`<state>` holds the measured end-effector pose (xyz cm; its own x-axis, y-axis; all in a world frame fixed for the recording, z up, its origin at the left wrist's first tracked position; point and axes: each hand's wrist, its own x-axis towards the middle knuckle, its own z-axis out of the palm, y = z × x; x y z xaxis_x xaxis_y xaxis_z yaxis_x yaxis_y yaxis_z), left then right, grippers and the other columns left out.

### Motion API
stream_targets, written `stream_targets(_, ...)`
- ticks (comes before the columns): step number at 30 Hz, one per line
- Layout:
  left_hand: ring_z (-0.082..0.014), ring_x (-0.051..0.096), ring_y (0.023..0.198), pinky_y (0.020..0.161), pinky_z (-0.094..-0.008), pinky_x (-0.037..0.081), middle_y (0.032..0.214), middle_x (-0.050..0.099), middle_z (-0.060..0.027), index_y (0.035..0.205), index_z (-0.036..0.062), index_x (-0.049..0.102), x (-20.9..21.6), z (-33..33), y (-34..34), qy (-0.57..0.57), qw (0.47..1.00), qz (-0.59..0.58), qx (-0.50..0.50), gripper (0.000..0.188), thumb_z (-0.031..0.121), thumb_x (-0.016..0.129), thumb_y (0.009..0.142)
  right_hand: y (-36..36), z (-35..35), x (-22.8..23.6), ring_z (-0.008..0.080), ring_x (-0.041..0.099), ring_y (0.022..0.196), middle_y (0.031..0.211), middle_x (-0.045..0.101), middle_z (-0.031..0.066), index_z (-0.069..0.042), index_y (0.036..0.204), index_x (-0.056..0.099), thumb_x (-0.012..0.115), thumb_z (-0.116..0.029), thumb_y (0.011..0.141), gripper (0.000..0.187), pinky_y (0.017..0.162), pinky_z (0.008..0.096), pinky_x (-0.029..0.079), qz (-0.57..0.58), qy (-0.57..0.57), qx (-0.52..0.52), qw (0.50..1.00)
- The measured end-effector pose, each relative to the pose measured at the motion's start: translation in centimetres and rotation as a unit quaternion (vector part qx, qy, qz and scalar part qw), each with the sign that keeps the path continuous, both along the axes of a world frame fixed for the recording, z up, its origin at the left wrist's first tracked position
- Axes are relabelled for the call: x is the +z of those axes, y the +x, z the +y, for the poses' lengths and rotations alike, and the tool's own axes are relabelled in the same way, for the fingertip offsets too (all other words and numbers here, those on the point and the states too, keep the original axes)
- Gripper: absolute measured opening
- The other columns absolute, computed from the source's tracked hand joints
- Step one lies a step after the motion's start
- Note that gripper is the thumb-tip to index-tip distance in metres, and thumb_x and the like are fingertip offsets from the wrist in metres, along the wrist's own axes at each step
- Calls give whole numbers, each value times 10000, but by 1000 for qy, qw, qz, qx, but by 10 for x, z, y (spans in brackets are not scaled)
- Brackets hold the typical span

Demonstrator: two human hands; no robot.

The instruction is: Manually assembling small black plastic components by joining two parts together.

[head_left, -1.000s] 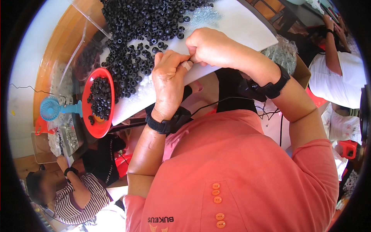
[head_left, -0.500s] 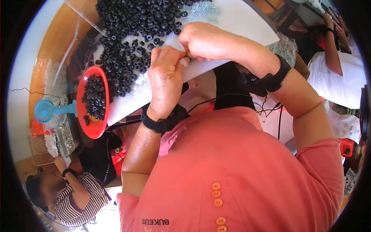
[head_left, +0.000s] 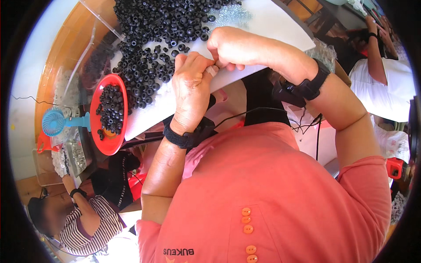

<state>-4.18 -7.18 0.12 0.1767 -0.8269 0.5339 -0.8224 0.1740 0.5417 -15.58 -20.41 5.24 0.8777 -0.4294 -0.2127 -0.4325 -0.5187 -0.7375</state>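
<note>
Above the near edge of the white tabletop (head_left: 280,33) my two hands meet, fingertips pressed together. My left hand (head_left: 192,87) is closed in a pinch, with a pale wrap around a fingertip. Curled beside it on the right, my right hand (head_left: 228,46) is closed too. Whatever lies between the fingers is hidden or too small to make out. Just beyond and left of the hands spreads a large heap of small round black pieces with holes, like beads or caps (head_left: 153,26). A small pile of clear, shiny bits (head_left: 232,16) lies past my right hand.
A red plate (head_left: 108,147) of the same black pieces sits at the table's left edge. Near it are a blue handheld fan (head_left: 53,122) and a clear plastic tray (head_left: 44,168). One co-worker (head_left: 90,223) sits at lower left, another (head_left: 381,87) at upper right. Cables (head_left: 254,109) hang below the table.
The whole view has shifted slightly, so the table, plate and fan appear a little further right. My hands remain pressed together at the table edge, with only slight finger movement.
</note>
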Motion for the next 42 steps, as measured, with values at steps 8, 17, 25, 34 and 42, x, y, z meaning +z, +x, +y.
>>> stream_targets(8,-330,509,816,699,-423,460,829,582,-99,809,37,612,-6,-6,4,-23,997,-77,-12,98,-32,611,739,9,0,-1,220,595,515,571,591,137,57,772,650,555,14,652,159,440,338,443,19,-70,19,997)
stream_targets(17,-296,521,835,710,-373,461,805,591,-96,807,28,660,4,14,-1,-29,998,-54,24,101,32,711,720,-33,-2,-28,109,560,529,658,607,37,-5,808,643,663,-79,805,77,483,253,414,-222,141,-63,963)
stream_targets(25,-169,607,788,717,-290,493,877,665,-62,922,11,718,39,87,92,-122,943,166,261,193,-6,730,730,-75,-24,-58,93,567,591,682,619,11,-31,837,642,672,-58,854,44,546,236,437,-367,-71,-180,910)
stream_targets(34,-125,586,758,678,-265,465,864,642,-56,946,14,716,40,76,55,-112,963,138,205,171,-4,691,778,-29,-20,-37,337,661,706,736,677,112,-110,911,669,595,-110,808,126,597,465,486,-112,-417,-117,894)
stream_targets(42,-148,552,686,615,-273,443,784,632,-62,879,16,704,18,28,-1,-6,990,141,9,106,-9,685,778,-35,-12,-38,336,642,745,780,611,129,-49,885,620,638,-39,695,191,606,457,488,-109,-494,-48,861)
